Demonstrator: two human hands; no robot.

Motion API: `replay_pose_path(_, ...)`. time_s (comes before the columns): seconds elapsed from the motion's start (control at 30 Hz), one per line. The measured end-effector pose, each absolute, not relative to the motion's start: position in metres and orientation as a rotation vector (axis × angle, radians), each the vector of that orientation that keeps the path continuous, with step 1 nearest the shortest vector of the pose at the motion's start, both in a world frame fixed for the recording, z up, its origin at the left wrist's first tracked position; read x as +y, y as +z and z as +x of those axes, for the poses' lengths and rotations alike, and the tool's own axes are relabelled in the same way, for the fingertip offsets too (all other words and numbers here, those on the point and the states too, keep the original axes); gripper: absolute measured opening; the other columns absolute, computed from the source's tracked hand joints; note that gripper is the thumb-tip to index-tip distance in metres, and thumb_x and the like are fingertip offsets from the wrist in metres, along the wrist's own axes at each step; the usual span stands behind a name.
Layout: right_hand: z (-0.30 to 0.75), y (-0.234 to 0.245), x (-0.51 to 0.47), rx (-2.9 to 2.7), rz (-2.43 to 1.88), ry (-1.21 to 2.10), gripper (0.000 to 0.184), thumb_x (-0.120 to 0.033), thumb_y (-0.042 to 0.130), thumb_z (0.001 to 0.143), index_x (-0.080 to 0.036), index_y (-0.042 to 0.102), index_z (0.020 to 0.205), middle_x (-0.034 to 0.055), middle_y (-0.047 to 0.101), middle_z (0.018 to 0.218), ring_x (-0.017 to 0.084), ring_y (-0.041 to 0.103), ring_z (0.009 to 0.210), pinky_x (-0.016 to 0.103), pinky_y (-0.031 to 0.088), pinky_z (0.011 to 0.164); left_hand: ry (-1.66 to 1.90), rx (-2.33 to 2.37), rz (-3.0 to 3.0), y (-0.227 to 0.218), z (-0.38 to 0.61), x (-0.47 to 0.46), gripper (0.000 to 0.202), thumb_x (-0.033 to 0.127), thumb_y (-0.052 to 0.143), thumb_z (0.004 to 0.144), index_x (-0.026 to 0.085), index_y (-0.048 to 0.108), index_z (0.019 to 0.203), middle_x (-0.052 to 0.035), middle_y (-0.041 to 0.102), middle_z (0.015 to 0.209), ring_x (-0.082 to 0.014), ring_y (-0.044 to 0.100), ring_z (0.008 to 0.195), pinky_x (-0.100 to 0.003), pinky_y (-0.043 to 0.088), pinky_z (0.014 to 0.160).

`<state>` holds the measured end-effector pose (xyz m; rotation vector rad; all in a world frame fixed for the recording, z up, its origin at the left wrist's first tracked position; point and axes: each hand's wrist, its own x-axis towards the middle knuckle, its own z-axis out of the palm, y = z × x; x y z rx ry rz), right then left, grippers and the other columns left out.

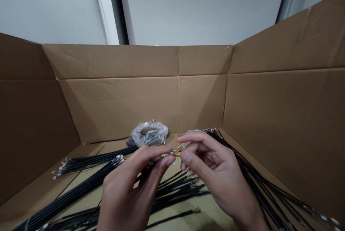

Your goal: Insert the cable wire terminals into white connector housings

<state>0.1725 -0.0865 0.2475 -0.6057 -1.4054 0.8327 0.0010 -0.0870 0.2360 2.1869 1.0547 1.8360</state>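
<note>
Both my hands meet in the middle, above the box floor. My left hand (134, 184) is closed, its thumb and index finger pinching a cable close to its stripped end. Thin coloured wires (176, 151), among them red, orange, yellow and green, fan out of that end. My right hand (215, 170) is at the wire tips, with its thumb and a curled finger closed on them and its index finger raised above. The exact contact is partly hidden behind the thumb. Under the hands lie several black cables (172, 188) with bare coloured wire ends pointing right.
Cardboard walls (121, 91) rise at the back and both sides. A clear plastic bag (149, 134) lies against the back wall. Bundles of black cables with white connectors (61, 168) lie at left. More black cables (258, 184) run along the right wall.
</note>
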Motion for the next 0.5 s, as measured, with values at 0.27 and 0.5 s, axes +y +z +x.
replay_pose_path(0.27, 0.1726, 0.2492, -0.0865, -1.424, -0.572, 0.906, 0.002, -0.025, 0.081, 0.085, -0.027, 0.081, 0.086, -0.0028, 0.071, 0.066, 0.012, 0.068, 0.062, 0.022, 0.056, 0.06, 1.818, 1.071, 2.252, 0.2357, 0.0035, -0.093, 0.006, 0.035, 0.068, 0.1, 0.034, 0.074, 0.099, 0.0052, 0.081, 0.085, -0.0158, 0.076, 0.072, -0.023, 0.061, 0.068)
replay_pose_path(0.5, 0.1705, 0.2493, -0.0857, -1.431, -0.555, 0.882, 0.008, -0.026, 0.079, 0.086, -0.026, 0.077, 0.078, -0.0023, 0.07, 0.064, 0.013, 0.065, 0.059, 0.024, 0.054, 0.057, 1.842, 1.032, 2.184, 0.2405, 0.0092, -0.0948, 0.01, 0.032, 0.069, 0.098, 0.033, 0.076, 0.092, 0.0011, 0.078, 0.084, -0.0187, 0.074, 0.072, -0.027, 0.061, 0.065)
